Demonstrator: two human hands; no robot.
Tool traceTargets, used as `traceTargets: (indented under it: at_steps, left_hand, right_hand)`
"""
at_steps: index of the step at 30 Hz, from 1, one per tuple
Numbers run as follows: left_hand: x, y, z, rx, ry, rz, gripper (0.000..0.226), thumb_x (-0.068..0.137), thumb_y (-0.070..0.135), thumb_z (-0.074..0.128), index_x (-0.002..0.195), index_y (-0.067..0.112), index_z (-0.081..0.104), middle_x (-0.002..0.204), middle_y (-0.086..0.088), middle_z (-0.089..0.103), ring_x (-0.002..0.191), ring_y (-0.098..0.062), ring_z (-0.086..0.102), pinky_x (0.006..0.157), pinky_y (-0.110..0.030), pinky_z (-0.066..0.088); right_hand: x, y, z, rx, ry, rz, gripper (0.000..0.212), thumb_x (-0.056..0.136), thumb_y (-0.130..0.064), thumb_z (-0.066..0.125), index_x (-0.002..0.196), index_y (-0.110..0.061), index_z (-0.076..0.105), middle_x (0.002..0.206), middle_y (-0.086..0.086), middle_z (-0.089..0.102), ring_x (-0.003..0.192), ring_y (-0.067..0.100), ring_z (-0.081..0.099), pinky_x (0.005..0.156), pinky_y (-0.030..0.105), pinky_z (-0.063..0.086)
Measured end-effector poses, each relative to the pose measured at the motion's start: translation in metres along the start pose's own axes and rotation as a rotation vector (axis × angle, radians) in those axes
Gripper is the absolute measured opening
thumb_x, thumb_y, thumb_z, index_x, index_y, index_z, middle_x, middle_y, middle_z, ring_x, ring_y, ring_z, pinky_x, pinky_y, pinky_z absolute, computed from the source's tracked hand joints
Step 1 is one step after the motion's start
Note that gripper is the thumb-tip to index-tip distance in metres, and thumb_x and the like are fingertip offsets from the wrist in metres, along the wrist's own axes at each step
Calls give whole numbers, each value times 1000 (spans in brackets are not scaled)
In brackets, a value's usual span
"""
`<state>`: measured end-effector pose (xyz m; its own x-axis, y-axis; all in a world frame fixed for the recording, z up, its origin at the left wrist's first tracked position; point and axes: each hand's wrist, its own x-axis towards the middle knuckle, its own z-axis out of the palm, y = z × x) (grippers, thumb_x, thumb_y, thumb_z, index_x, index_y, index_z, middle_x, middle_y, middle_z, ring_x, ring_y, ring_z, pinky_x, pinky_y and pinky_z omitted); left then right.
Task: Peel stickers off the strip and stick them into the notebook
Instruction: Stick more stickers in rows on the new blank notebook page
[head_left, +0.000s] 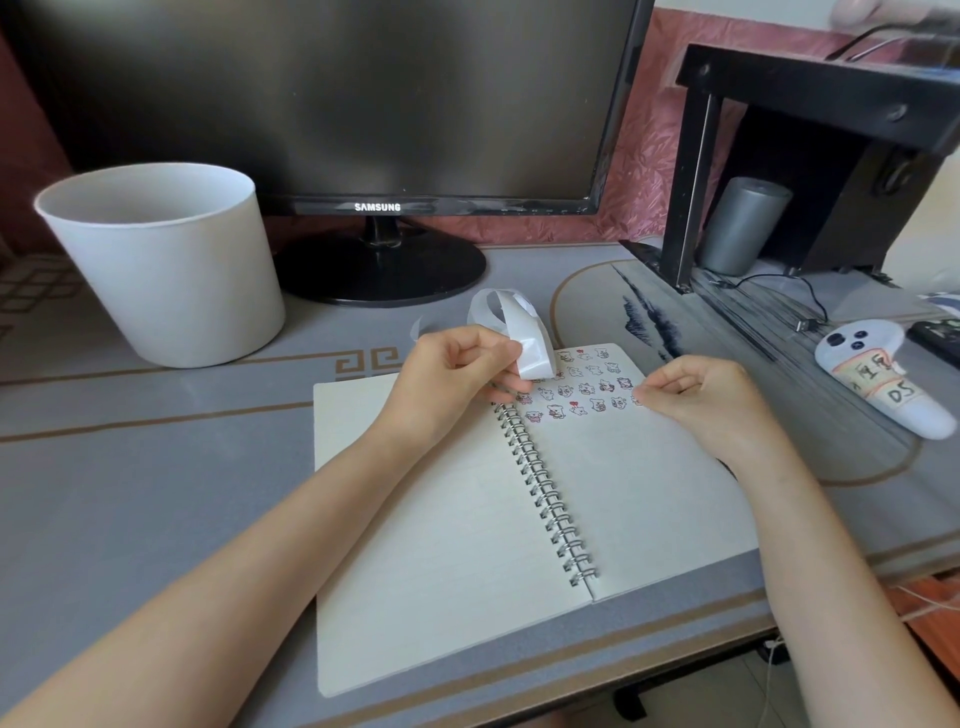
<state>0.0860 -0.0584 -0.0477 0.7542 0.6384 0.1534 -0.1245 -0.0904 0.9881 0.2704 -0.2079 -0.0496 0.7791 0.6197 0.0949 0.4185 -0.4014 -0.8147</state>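
Note:
An open spiral notebook (447, 519) lies on the desk with several small cartoon stickers (582, 389) in rows at the top of its right page. My left hand (457, 374) grips a curling white backing strip (166, 343) (519, 332) above the spiral binding. My right hand (696, 395) hovers at the right end of the sticker rows, its fingers curled and its fingertips pinched together near a sticker at the page edge. What the fingertips pinch is too small to make out.
A white bucket (166, 265) stands at the back left. A dark monitor (337, 104) sits behind the notebook. A white controller (883, 384) lies at the right, below a black shelf (810, 156) with a grey cylinder (743, 223). The desk's front edge runs just below the notebook.

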Motion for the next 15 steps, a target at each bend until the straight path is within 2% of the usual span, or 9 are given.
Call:
traceTargets:
  at_steps: [5, 11, 15]
  left_hand:
    - [0, -1, 0, 0, 3, 1, 17, 93, 10, 57, 87, -6, 62, 78, -21, 67, 67, -12, 69, 65, -20, 56]
    - [0, -1, -1, 8, 1, 6, 17, 93, 10, 57, 86, -5, 62, 79, -22, 67, 67, -11, 69, 66, -21, 56]
    - [0, -1, -1, 9, 0, 6, 16, 93, 10, 57, 83, -1, 62, 80, -22, 67, 66, -11, 69, 65, -21, 56]
  right_hand:
    - [4, 2, -1, -4, 9, 37, 23, 78, -11, 75, 96, -10, 61, 74, 0, 58, 63, 12, 52, 60, 27, 41]
    - [5, 2, 0, -26, 44, 47, 8, 85, -8, 64, 93, -6, 66, 72, -2, 59, 59, 9, 48, 54, 24, 37]
    - [2, -1, 0, 14, 34, 31, 15, 80, -19, 74, 86, -11, 64, 72, -1, 60, 60, 9, 51, 58, 25, 39]
